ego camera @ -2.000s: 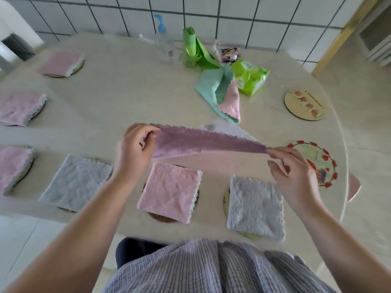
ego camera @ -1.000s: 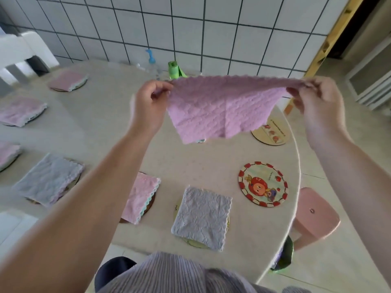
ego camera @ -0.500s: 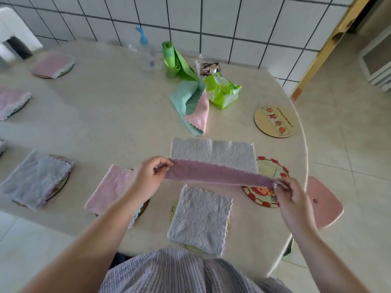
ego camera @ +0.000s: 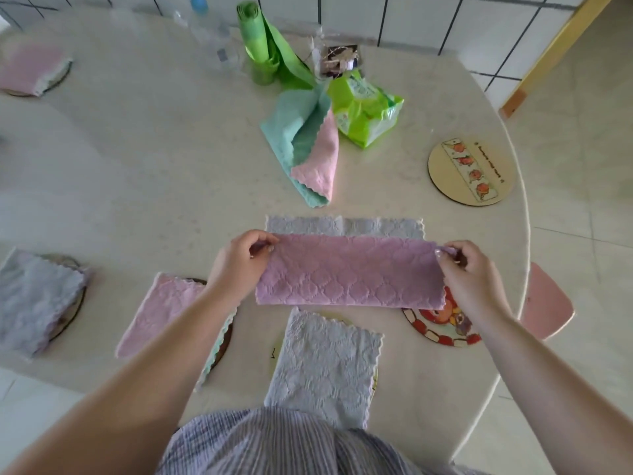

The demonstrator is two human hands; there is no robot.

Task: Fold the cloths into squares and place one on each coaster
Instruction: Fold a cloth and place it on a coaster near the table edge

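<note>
2 hands hold the pink-purple cloth (ego camera: 349,272), folded once into a long band, near the table's (ego camera: 137,186) front edge. Left hand (ego camera: 239,262) pinches the band's far left corner; right hand (ego camera: 469,275) pinches its far right corner. The band covers most of a grey cloth (ego camera: 344,225) behind it and overlaps the red-rimmed coaster (ego camera: 442,329), one of 2 uncovered; the other, a wooden coaster (ego camera: 471,171), lies by the right edge. Good practice, as judged: keep the band taut, carry 1 end across to the other, match scalloped edges, press the crease flat, then centre the square on the red-rimmed coaster.
</note>
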